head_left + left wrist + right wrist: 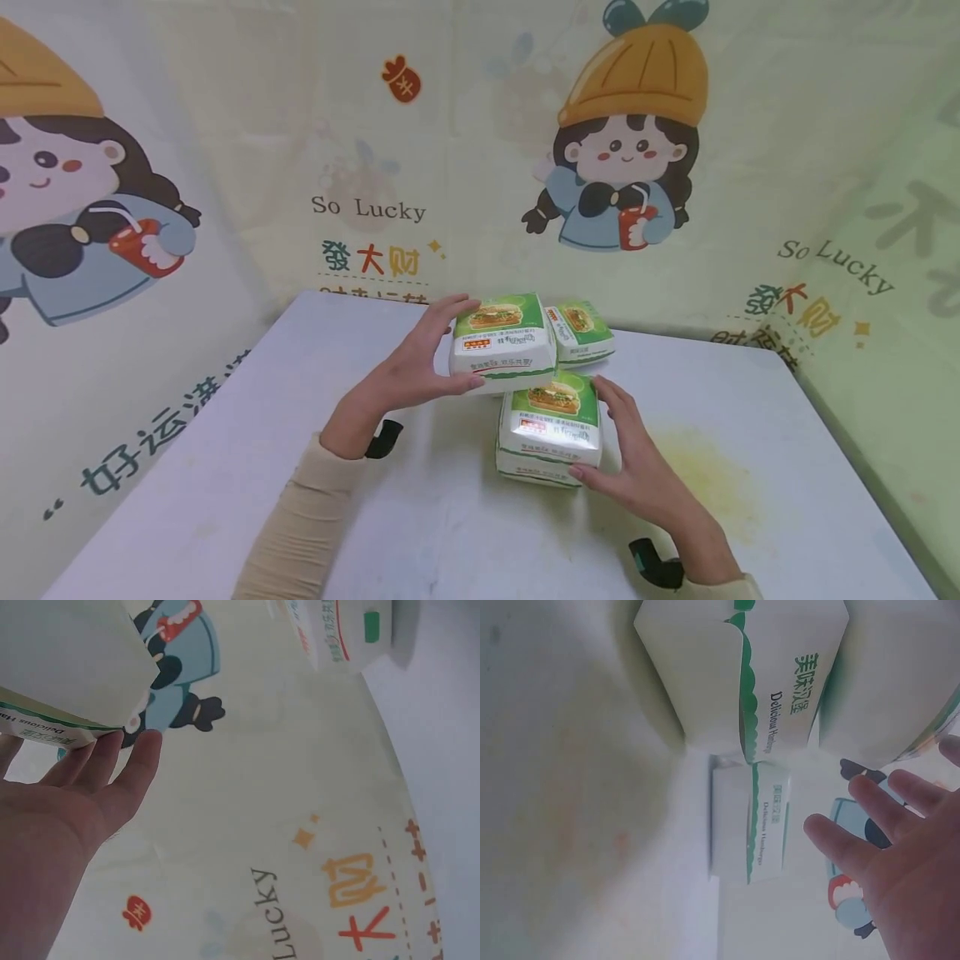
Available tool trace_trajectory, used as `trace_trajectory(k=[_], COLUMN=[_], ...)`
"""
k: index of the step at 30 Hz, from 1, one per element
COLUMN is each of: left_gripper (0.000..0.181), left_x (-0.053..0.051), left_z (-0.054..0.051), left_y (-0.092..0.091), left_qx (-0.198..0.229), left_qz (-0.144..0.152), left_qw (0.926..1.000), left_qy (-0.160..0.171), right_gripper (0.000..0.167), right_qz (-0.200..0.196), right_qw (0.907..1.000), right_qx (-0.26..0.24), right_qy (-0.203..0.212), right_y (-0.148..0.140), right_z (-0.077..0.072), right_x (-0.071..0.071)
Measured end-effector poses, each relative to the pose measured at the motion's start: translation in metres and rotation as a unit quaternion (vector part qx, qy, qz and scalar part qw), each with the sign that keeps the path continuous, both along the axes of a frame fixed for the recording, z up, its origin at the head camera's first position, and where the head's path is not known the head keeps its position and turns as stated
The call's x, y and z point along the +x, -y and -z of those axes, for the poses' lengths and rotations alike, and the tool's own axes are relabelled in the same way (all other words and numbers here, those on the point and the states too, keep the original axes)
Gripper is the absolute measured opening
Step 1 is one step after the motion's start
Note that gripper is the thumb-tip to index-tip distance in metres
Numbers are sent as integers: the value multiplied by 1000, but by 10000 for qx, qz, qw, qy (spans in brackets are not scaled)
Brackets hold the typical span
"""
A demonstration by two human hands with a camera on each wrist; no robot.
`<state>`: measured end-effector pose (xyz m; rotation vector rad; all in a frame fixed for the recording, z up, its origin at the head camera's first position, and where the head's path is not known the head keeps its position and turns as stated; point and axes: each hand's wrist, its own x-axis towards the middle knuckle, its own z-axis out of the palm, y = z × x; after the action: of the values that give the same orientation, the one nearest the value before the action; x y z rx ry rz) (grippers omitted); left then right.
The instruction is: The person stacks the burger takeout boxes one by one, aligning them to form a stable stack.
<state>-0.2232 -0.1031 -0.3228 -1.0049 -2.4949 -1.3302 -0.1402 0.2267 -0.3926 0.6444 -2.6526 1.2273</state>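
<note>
My left hand (pixel 408 358) grips a green-and-white burger box (pixel 504 346) between thumb and fingers, lifted above the table; its pale underside (pixel 67 656) shows in the left wrist view. My right hand (pixel 645 475), thumb at the front and fingers at the back, holds another burger box (pixel 555 404) by its right side. In the right wrist view that box (pixel 900 675) sits just over a lower box (pixel 742 675); whether the two touch cannot be told. The fingers (pixel 840 844) of my right hand are spread beside them.
Another burger box (pixel 581 333) stands toward the back of the white table (pixel 435 517), behind the held boxes. A patterned cloth (pixel 480 167) hangs behind and around the table. A yellowish stain (pixel 708 475) marks the tabletop on the right.
</note>
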Motion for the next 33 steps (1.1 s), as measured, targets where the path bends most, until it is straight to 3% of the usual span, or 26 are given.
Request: trace_trajectory(k=[16, 25, 33], left_gripper=[98, 100, 102], left_x=[9, 16, 20], left_z=[-7, -9, -7], left_y=[-31, -48, -50], left_qx=[-23, -403, -378], left_qz=[907, 1075, 1046], left_qw=[9956, 9929, 9935], left_qy=[-254, -301, -231], right_gripper=[108, 104, 105], right_qz=[146, 118, 30], right_qw=[9997, 9998, 9999], right_qx=[19, 123, -13], right_qy=[201, 62, 131], right_y=[0, -2, -3], right_z=[3, 3, 2], right_x=[-1, 1, 2])
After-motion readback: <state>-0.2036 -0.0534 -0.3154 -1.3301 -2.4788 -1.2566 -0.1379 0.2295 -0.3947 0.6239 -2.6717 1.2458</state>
